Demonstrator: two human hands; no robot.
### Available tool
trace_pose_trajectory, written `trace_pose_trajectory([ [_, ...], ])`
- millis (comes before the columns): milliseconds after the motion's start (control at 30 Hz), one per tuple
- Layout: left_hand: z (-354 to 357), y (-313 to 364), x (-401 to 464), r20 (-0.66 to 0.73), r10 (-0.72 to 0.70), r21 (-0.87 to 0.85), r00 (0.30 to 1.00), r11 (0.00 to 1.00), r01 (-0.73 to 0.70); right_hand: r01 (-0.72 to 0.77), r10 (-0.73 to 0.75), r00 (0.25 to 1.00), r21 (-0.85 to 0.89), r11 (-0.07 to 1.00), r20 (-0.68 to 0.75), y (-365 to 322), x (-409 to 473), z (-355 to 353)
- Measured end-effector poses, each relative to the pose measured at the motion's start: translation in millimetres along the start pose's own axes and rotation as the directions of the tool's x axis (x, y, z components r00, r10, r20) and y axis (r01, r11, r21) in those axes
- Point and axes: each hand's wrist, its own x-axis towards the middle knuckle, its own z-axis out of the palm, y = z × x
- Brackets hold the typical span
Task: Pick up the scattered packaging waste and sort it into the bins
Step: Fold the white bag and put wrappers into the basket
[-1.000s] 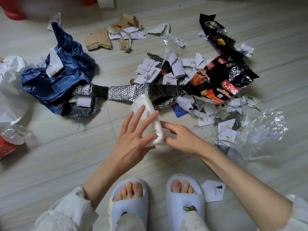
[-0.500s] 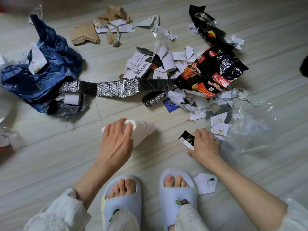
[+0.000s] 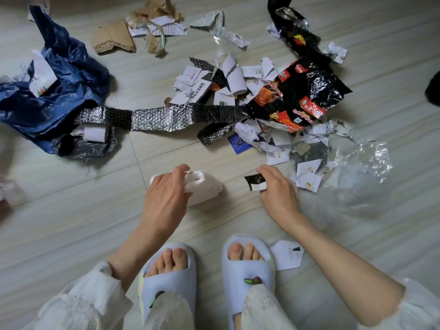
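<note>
Left hand (image 3: 166, 196) grips white wrapper (image 3: 204, 189); right hand (image 3: 276, 189) pinches black scrap (image 3: 256, 182).

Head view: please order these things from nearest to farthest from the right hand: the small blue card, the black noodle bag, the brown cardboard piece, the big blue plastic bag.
From the right hand, which pinches a black scrap:
1. Small blue card, just ahead, slightly left.
2. Black noodle bag, farther ahead, slightly right.
3. Brown cardboard piece, far ahead on the left, and big blue plastic bag, far left; these two are too close to call.
</note>
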Motion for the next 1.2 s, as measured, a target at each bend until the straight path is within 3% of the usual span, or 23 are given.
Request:
trace_pose_trajectory([
  [100, 4, -2, 2, 0.040, -0.019, 0.014, 0.999, 1.000, 0.019, -0.130, 0.167, 0.982, 0.321, 0.938, -0.090, -15, 9, -17],
  [167, 6, -4, 4, 0.051, -0.001, 0.052, 0.999, 0.999, -0.002, -0.209, 0.279, 0.957, 0.485, 0.849, -0.077, -20, 14, -29],
  [333, -5, -5, 7, 0.043, -0.038, 0.060, 0.998, 0.998, 0.036, -0.324, 0.399, 0.917, 0.623, 0.712, 0.021, -25, 21, -40],
  [433, -37, -8, 4, -0.091, -0.021, 0.095, 0.996, 0.995, 0.030, -0.316, 0.403, 0.914, 0.693, 0.647, 0.041, -51, 22, -61],
  [600, -116, -10, -9, -0.224, 0.127, 0.235, 0.966, 0.969, -0.073, -0.133, 0.241, 0.969, 0.724, 0.677, -0.047, -127, 19, -122],
  [800, -220, -7, -61, -0.421, 0.172, 0.299, 0.890, 0.953, -0.043, 0.093, 0.029, 0.984, 0.655, 0.750, -0.173, -226, -10, -191],
  [1033, -301, -55, -166, -0.624, 0.008, 0.321, 0.782, 0.914, 0.246, 0.395, -0.364, 0.914, 0.586, 0.707, -0.178, -358, -69, -198],
  [1200, -330, -110, -251, -0.737, -0.176, 0.243, 0.653, 0.832, 0.499, 0.497, -0.542, 0.834, 0.562, 0.662, -0.099, -456, -112, -157],
])
